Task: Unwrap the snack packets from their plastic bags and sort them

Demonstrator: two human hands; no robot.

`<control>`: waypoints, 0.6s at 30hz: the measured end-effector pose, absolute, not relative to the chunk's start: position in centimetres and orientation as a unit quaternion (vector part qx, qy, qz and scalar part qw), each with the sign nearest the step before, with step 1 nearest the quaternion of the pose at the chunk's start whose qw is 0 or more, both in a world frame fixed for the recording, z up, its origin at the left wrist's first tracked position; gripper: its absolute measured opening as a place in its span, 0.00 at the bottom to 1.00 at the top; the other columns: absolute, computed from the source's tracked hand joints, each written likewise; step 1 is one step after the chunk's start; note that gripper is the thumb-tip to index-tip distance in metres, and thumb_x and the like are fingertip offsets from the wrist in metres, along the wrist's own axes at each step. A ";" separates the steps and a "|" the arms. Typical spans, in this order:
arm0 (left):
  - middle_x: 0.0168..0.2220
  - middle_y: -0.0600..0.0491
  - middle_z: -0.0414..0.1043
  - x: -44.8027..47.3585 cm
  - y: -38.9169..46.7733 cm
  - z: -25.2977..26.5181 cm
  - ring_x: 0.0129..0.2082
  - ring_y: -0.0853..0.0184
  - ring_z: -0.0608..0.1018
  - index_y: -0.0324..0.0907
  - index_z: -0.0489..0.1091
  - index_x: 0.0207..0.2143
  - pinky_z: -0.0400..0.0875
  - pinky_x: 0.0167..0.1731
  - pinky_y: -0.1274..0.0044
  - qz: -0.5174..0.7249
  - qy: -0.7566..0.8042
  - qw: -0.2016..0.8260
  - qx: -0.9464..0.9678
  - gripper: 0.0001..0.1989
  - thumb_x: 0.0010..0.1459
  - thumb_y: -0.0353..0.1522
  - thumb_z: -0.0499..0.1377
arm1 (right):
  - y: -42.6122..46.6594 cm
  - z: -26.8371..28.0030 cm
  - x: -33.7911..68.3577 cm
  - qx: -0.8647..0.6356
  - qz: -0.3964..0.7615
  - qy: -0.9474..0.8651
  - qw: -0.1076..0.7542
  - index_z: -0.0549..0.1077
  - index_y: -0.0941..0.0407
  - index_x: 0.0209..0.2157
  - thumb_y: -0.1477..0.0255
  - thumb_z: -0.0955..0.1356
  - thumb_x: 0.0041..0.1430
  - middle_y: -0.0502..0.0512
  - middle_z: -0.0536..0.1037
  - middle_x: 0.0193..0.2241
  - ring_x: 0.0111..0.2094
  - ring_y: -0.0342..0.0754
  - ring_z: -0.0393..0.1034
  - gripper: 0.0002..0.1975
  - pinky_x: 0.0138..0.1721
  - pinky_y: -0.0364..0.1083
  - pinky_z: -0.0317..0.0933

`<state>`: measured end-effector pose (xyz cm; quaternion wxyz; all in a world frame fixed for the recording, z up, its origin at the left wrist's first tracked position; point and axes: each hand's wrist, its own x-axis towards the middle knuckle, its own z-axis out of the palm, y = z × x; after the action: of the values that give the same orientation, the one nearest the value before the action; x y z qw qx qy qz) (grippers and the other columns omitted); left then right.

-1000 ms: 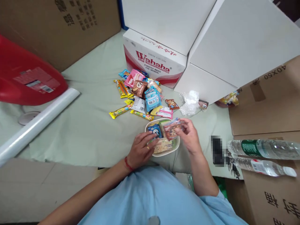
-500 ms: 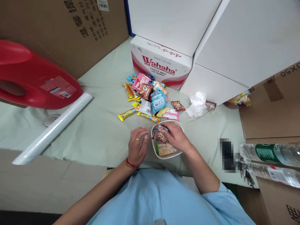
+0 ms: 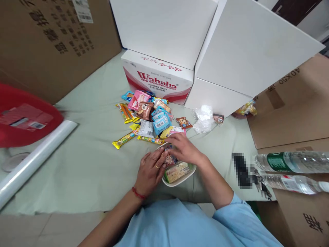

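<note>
Close to my body stands a white tub [image 3: 177, 183] with rounded corners. A clear-windowed, green-edged packet of pale biscuits [image 3: 178, 172] lies in its near half. Behind that, a brown-red snack packet [image 3: 169, 160] sits partly hidden under my fingers. My left hand [image 3: 151, 171], wearing a ring, reaches over the left rim with fingers stretched, the tips at the snack packet. From the right, my right hand [image 3: 185, 149] arches over the back of the tub, its fingers apart and nothing visibly gripped. Whether either hand presses on the packet is hard to see.
Beyond the tub lies a pile of wrapped snacks [image 3: 146, 116], with a brown packet [image 3: 184, 122] and clear plastic wrap [image 3: 204, 118] beside it. A Wahaha carton [image 3: 156, 77] stands behind. Plastic bottles [image 3: 293, 162] lie right; a white roll [image 3: 38, 161] and red jug [image 3: 28, 116] are left.
My left hand has moved right and over the tub's rim. The right hand has let go of the brown-red packet, which lies lower in the tub. The view has shifted right.
</note>
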<state>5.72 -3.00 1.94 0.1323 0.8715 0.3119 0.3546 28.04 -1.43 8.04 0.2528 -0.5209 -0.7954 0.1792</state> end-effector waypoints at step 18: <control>0.64 0.45 0.67 5.9 -3.4 0.3 0.62 0.58 0.73 0.54 0.53 0.71 0.74 0.56 0.64 0.367 0.337 0.168 0.850 0.33 0.67 0.30 0.57 | 4.0 3.8 51.8 -0.854 0.181 -0.147 0.465 0.74 0.65 0.41 0.61 0.71 0.57 0.57 0.78 0.31 0.28 0.41 0.70 0.20 0.27 0.40 0.62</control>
<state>5.91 -3.35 0.31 0.1676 0.8504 0.3371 0.3675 51.78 4.02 3.85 0.4646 -0.8542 -0.1470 0.1815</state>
